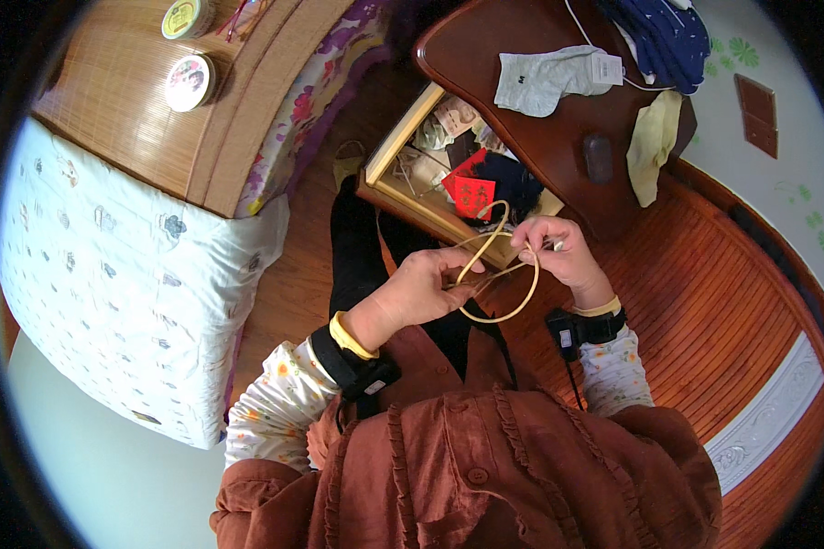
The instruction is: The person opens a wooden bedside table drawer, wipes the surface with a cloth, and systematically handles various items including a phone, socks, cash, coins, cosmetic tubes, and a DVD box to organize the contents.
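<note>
A looped pale yellow cord (537, 283) hangs between my two hands, with thinner strands crossing inside the loop. My left hand (434, 285) grips it between thumb and fingers on the left side. On the right, my right hand (556, 248) pinches the cord with its fingertips; a small whitish end shows by the fingers. Just beyond the hands is a pulled-out wooden drawer (399, 207). Inside lie red envelopes (472, 196) bearing characters, a dark bundle (511, 180), banknotes (455, 115) and other small items partly hidden.
Above the drawer, a dark wooden tabletop (467, 48) carries a grey sock (546, 79) with a tag, a dark oval case (597, 158), a pale cloth (654, 147) and navy fabric (659, 41). Two round containers (190, 83) stand on the bamboo mat (123, 103) at left, beside a patterned sheet (130, 274).
</note>
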The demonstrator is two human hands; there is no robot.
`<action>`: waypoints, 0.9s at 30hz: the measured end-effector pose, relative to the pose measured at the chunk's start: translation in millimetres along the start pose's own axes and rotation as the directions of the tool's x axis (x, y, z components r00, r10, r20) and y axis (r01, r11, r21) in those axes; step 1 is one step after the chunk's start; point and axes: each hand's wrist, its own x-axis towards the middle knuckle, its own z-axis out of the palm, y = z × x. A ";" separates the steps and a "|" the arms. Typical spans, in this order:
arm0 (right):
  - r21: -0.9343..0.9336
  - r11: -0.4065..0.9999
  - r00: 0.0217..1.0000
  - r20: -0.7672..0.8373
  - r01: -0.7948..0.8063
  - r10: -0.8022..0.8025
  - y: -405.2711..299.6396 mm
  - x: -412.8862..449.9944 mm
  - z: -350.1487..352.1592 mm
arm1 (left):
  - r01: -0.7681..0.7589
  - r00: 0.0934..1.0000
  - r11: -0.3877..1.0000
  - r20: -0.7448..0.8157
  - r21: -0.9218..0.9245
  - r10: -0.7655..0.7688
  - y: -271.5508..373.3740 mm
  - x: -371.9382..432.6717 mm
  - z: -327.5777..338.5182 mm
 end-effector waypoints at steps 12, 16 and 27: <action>0.251 0.965 0.894 -0.411 -0.076 0.178 22.1 5.1 -10.3 | 0.223 0.961 0.908 -0.074 -0.355 -0.266 6.0 -26.2 -51.7; 0.269 0.957 0.918 -0.343 -0.108 0.200 23.8 11.4 -2.2 | 0.122 0.947 0.888 -0.216 -0.443 -0.238 12.9 -49.3 -70.2; 0.048 0.973 0.944 -0.235 -0.228 0.233 39.8 19.0 15.6 | -0.228 0.890 0.756 -0.446 -0.614 -0.094 39.9 -126.3 -103.0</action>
